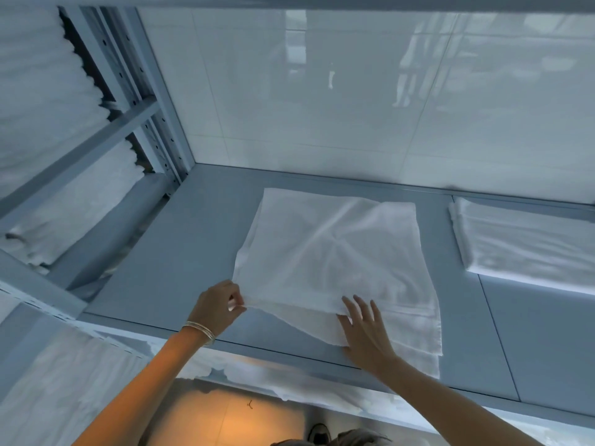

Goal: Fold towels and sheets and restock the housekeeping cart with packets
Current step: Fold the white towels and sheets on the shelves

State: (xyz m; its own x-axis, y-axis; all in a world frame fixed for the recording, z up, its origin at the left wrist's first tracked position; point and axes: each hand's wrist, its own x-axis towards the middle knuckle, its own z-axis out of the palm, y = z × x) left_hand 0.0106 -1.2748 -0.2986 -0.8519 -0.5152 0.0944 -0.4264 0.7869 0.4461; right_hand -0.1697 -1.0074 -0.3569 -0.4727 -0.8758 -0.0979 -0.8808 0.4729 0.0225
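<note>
While my left hand (222,305) pinched the towel (331,262) corner at 9 o'clock, my right hand (362,329) lay spread flat on it, mid-shelf (167,252); I judged edges needed squaring before creasing.

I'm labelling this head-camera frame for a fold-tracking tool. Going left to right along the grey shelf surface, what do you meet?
Left hand pinching the towel's near-left corner → white towel being folded → right hand flat on the towel's near edge → folded white stack at the far right of the shelf.
</note>
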